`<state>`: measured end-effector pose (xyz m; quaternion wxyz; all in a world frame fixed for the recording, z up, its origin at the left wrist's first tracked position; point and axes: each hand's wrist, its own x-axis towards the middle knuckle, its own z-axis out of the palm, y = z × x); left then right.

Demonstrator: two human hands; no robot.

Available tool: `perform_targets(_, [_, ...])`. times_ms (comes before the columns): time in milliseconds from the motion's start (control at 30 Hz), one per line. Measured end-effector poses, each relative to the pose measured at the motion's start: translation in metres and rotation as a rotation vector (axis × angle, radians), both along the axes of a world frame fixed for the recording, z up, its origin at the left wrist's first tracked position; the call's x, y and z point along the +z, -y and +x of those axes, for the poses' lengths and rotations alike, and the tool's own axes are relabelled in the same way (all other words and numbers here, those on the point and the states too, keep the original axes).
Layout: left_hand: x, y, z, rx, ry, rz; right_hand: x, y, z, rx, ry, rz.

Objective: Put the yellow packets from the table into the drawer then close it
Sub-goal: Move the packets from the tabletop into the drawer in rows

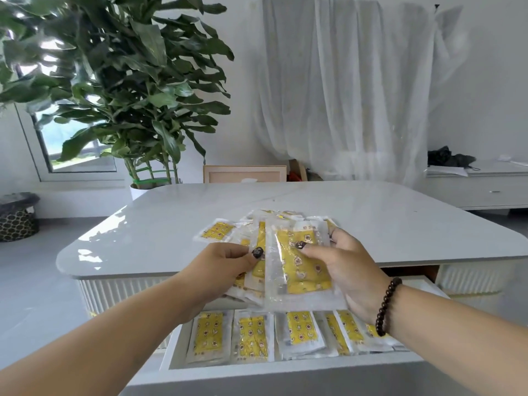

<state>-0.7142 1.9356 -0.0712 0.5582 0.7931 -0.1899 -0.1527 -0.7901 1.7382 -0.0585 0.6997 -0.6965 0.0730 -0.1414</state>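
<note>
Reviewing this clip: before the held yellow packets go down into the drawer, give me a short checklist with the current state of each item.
1. Drawer open: ok, pulled out below the table edge.
2. Hold on the bundle of packets: ok, left hand and right hand both grip it, thumbs on top.
3. Bundle over the drawer: ok, its near end hangs past the table edge, above the drawer.
4. Room in the drawer: cannot tell, a row of packets in the drawer already fills the visible front; the back is hidden by the hands.
5. Table emptied: not ok, loose packets still lie beyond the hands.
6. Path downward: ok, nothing between bundle and drawer.
</note>
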Motion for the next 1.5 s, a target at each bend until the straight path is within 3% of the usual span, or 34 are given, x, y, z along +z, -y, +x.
perform_targets(167, [-0.006, 0.000, -0.003, -0.047, 0.050, -0.016, -0.011, -0.002, 0.004, -0.098, 0.051, -0.041])
perform_targets(400, [-0.015, 0.007, -0.008, -0.026, 0.035, -0.122, -0.012, -0.008, 0.005, -0.158, 0.029, 0.058])
perform_targets(700, [-0.019, 0.014, -0.011, -0.083, 0.018, 0.080, -0.020, -0.017, 0.001, -0.151, 0.026, 0.008])
perform_targets(800, [-0.015, 0.014, -0.011, -0.013, 0.080, 0.085, -0.015, -0.018, 0.014, -0.192, -0.045, 0.045])
perform_targets(933, [-0.002, 0.005, -0.006, 0.092, 0.094, 0.114, -0.004, -0.030, 0.036, -0.063, -0.133, 0.114])
perform_targets(1033, [0.005, -0.004, -0.001, 0.153, 0.109, 0.190, -0.005, -0.031, 0.055, -0.041, -0.159, -0.006])
perform_targets(1167, [0.015, -0.019, 0.009, 0.327, 0.346, 0.436, -0.022, -0.028, 0.077, -0.060, -0.199, -0.113])
perform_targets(1233, [0.019, -0.030, 0.014, 0.358, 0.410, 0.508, -0.039, -0.030, 0.087, -0.008, -0.330, -0.192])
perform_targets(1367, [0.020, -0.041, 0.022, 0.371, 0.453, 0.576, -0.075, -0.042, 0.094, 0.151, -0.641, -0.552])
perform_targets(1433, [0.017, -0.041, 0.024, 0.350, 0.453, 0.593, -0.088, -0.054, 0.099, 0.190, -0.706, -0.672])
perform_targets(1500, [0.013, -0.040, 0.025, 0.327, 0.442, 0.604, -0.106, -0.062, 0.114, 0.194, -0.722, -0.640])
